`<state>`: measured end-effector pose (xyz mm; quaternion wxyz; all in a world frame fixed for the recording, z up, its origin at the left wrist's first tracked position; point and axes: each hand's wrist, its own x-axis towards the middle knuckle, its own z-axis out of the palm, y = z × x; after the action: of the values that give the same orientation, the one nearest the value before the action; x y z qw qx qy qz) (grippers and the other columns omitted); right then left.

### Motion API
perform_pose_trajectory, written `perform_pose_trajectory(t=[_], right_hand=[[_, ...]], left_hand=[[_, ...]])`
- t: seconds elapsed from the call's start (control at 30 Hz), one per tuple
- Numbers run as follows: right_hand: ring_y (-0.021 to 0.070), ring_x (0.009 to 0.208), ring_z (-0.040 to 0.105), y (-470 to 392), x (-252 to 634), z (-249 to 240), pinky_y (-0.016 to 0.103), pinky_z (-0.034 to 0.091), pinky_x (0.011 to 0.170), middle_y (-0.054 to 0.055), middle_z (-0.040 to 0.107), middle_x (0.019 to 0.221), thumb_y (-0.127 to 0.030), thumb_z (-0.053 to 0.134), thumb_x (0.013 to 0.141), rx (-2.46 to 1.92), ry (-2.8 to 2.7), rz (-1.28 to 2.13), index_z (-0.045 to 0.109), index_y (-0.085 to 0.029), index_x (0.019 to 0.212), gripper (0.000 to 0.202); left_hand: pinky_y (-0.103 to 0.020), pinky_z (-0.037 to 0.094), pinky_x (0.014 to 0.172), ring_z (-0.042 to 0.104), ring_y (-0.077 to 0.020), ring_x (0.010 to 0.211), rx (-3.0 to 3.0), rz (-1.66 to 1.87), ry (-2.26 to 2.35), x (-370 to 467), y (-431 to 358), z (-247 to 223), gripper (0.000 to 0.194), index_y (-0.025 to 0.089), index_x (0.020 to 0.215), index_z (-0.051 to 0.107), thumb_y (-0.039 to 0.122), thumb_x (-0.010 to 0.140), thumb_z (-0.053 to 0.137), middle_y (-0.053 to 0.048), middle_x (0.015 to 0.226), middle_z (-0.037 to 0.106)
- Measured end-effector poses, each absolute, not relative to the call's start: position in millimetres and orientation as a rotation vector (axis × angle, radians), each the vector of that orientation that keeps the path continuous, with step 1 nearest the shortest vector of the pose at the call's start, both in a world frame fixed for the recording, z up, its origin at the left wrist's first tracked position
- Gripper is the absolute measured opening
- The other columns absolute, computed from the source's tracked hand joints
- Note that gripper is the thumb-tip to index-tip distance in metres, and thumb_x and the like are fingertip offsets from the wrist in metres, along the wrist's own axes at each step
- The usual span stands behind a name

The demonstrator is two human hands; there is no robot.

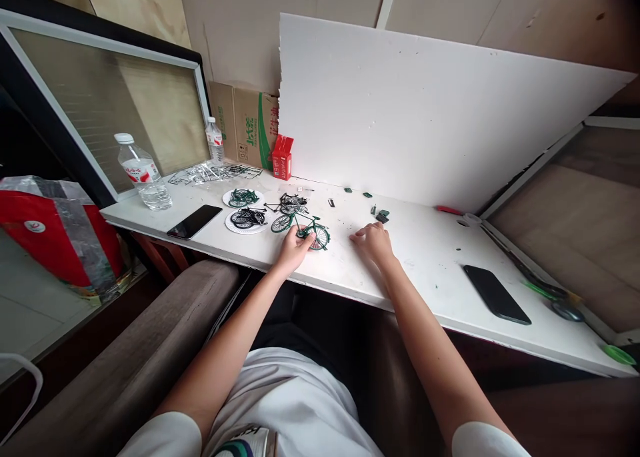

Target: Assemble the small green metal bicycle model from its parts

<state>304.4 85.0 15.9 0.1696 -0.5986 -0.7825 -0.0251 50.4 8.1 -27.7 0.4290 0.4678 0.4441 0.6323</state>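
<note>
my left hand (294, 247) has the green toy bike (301, 231) pinched between thumb and fingers, low down, between the crank and the right-hand wheel; the bike is just above the near part of the white table (420, 270), roughly upright, side-on to me; my right hand (376, 242) is down at the tabletop, fingers bent, tips near some tiny dark specks; can't tell if anything is between them.

handling, my read: very light, probably thin plastic or wire; frame fairly stiff, spokes and rims likely bend or snap if squeezed; smooth bars could twist in a loose pinch; best hold is the middle of the frame by the crank, light pressure; keep thumb off the spokes; don't lift by a wheel rim.

black bike parts (293, 204) lie just behind, so thin bits could snag; small green pieces (383, 216) sit beyond my right hand; easy to knock, i'd guess.
</note>
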Motion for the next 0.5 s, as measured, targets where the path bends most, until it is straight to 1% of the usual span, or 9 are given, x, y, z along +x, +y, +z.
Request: perform_pose_trajectory(t=[0.1,0.23,0.37,0.5], right_hand=[[0.0364,0.122,0.06,84.6,302.5,16.5,0.04,0.049,0.095,0.02,0.078,0.107,-0.033,0.068,0.101,-1.677,-2.254,-0.095,0.084,-0.012,0.102,0.027],[0.0349,0.116,0.065,85.4,301.9,15.9,0.038,0.049,0.09,0.02,0.077,0.104,-0.027,0.066,0.102,-1.657,-2.288,-0.106,0.083,-0.012,0.098,0.024],[0.0347,0.113,0.064,86.6,305.2,13.8,0.038,0.048,0.088,0.018,0.078,0.101,-0.024,0.063,0.102,-1.625,-2.301,-0.142,0.082,-0.015,0.094,0.023],[0.0333,0.107,0.062,89.0,311.7,10.7,0.038,0.046,0.082,0.017,0.078,0.097,-0.02,0.057,0.102,-1.539,-2.248,-0.102,0.078,-0.016,0.094,0.023]], left_hand=[[-0.037,0.063,0.08,0.077,-0.0237,0.083,1.185,1.572,1.126,49.6,8.8,-28.8,0.053,0.02,0.115,0.059,0.055,0.084,0.084,-0.005,0.084,0.074],[-0.038,0.063,0.079,0.077,-0.0237,0.082,1.189,1.572,1.103,49.1,11.2,-32.8,0.054,0.02,0.116,0.058,0.055,0.084,0.084,-0.006,0.088,0.075],[-0.035,0.062,0.078,0.077,-0.0222,0.082,1.193,1.579,1.097,48.9,13.0,-35.5,0.053,0.02,0.114,0.059,0.055,0.083,0.084,-0.006,0.089,0.075],[-0.034,0.062,0.078,0.078,-0.0228,0.083,1.199,1.568,1.087,48.6,12.7,-35.0,0.054,0.02,0.115,0.058,0.055,0.083,0.084,-0.006,0.089,0.076]])
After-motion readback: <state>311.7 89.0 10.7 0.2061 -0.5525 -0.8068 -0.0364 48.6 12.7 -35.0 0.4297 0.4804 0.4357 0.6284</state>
